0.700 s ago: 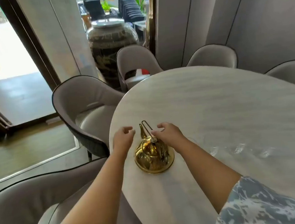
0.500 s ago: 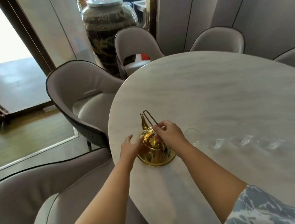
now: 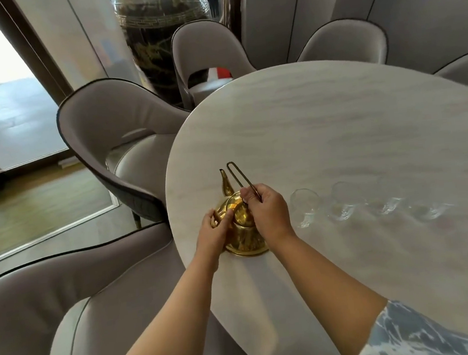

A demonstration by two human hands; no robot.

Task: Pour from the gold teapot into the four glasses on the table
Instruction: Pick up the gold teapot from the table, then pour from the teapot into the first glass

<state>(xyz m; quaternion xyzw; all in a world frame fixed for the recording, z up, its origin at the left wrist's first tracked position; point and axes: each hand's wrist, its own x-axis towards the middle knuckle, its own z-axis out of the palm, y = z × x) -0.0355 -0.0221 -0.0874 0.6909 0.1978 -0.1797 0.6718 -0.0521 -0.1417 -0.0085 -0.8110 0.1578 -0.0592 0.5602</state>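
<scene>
The gold teapot (image 3: 245, 234) stands on the pale marble table (image 3: 336, 128) near its left edge, spout pointing away from me. Its thin wire handle (image 3: 236, 174) leans toward the far side. My right hand (image 3: 267, 211) pinches the base of that handle above the lid. My left hand (image 3: 217, 229) presses against the pot's left side, fingers on its shoulder. Several clear glasses stand in a row to the right of the pot, the nearest glass (image 3: 304, 206) close to my right hand and the farthest glass (image 3: 430, 208) further right.
Grey upholstered chairs ring the table: one (image 3: 117, 148) at the left, one (image 3: 68, 305) right under my arms, others (image 3: 342, 43) at the far side. A large dark ceramic jar (image 3: 157, 28) stands behind the chairs. A glass door is at the far left.
Both hands have closed in on the teapot: the right took hold of the wire handle, the left moved from beside the pot onto its side. The view tilted down, showing the glasses.
</scene>
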